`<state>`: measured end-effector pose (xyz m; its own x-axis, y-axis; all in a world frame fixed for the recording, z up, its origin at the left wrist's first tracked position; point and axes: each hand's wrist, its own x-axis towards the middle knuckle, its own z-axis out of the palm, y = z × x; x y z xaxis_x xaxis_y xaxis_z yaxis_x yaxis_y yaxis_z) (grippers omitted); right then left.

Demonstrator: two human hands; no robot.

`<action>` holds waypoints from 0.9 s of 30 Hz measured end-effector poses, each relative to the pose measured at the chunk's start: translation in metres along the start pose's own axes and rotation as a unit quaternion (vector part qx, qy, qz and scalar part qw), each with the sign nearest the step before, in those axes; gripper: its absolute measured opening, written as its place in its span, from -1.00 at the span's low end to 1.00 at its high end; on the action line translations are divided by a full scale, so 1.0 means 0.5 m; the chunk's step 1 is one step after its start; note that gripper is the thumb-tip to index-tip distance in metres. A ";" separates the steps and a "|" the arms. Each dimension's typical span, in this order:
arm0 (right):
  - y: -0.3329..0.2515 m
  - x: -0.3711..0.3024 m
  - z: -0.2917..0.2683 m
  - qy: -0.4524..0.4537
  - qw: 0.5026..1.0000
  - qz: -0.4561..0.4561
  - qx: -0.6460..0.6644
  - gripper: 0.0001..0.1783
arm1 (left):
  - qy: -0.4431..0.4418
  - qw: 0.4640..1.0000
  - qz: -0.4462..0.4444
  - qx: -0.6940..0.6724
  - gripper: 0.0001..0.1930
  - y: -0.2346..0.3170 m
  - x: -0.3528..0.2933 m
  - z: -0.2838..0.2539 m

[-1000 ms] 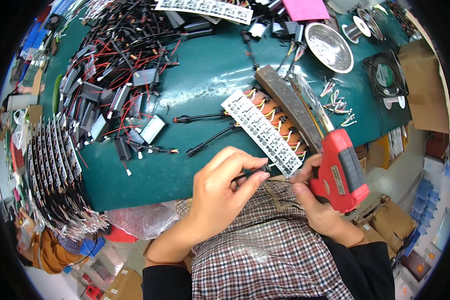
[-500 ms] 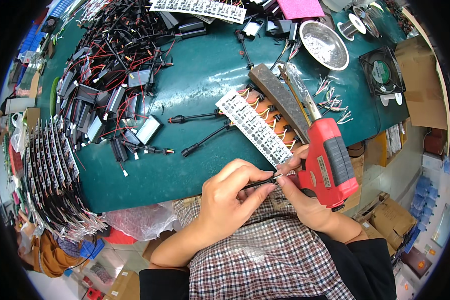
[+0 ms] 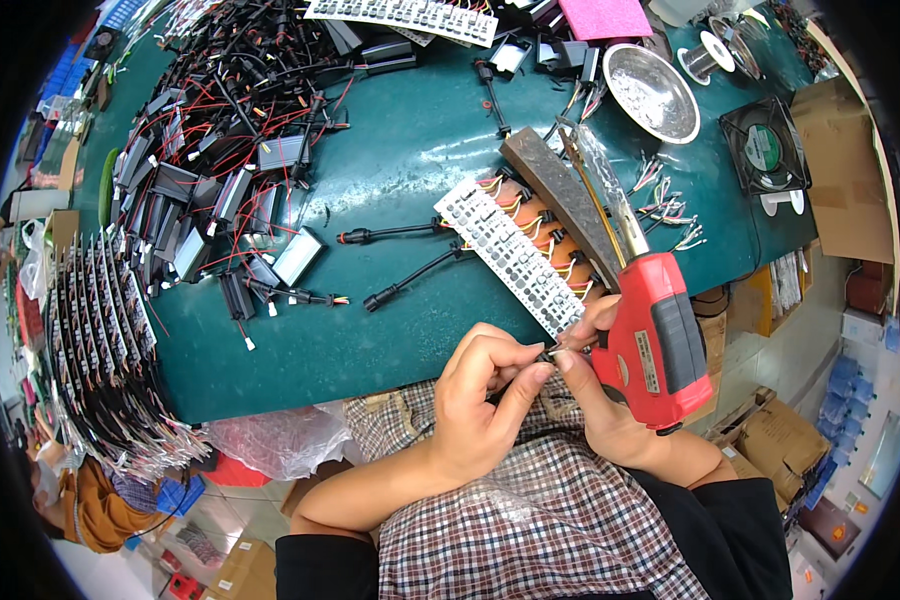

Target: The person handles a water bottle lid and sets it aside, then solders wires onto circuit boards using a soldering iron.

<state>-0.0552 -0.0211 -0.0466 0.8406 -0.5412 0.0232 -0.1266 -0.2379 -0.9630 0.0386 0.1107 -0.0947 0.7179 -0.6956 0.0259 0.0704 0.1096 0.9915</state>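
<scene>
Head view shows the green worktop (image 3: 410,150) as the largest thing, it fills the upper part of the picture. On its left half lies a big heap of black modules with red and black wires (image 3: 220,170), and at the left edge a curved stack of LED strips (image 3: 100,340) hangs over the side. Near the far right corner I see a round metal dish (image 3: 653,92), and beside it, at the right edge, a black square fan (image 3: 766,148). A long dark wooden block (image 3: 560,205) lies diagonal in the right half, with a white perforated strip (image 3: 510,255) just beside it and orange parts between them. Two black cables with connectors (image 3: 395,235) lie in the middle, in front of the strip.

At the near edge, over my checked cloth (image 3: 530,500), my right hand (image 3: 610,410) is wrapped around the grip of the red soldering gun (image 3: 655,335), its long tip points away over the wooden block. My left hand (image 3: 480,400) has thumb and fingers pressed together on a small wire end (image 3: 550,352), just in front of the near end of the white strip. The right thumb touches the same small piece, so both hands meet there
</scene>
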 end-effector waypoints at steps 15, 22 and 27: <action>0.011 -0.005 0.011 0.016 0.996 0.041 0.071 -0.53 | 0.019 0.999 -0.025 -0.039 -0.84 -0.009 0.001 0.002; 0.007 -0.010 0.010 0.005 0.995 0.076 0.067 -0.50 | 0.019 0.999 0.043 0.026 -0.83 -0.007 0.000 0.000; 0.011 -0.017 0.012 -0.008 0.999 0.041 0.027 -0.52 | 0.030 0.997 0.055 0.037 -0.82 -0.011 -0.002 0.001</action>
<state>-0.0597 -0.0132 -0.0536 0.8367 -0.5442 -0.0610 -0.1675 -0.1483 -0.9746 0.0373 0.1106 -0.1003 0.7588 -0.6381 0.1302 -0.0611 0.1292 0.9897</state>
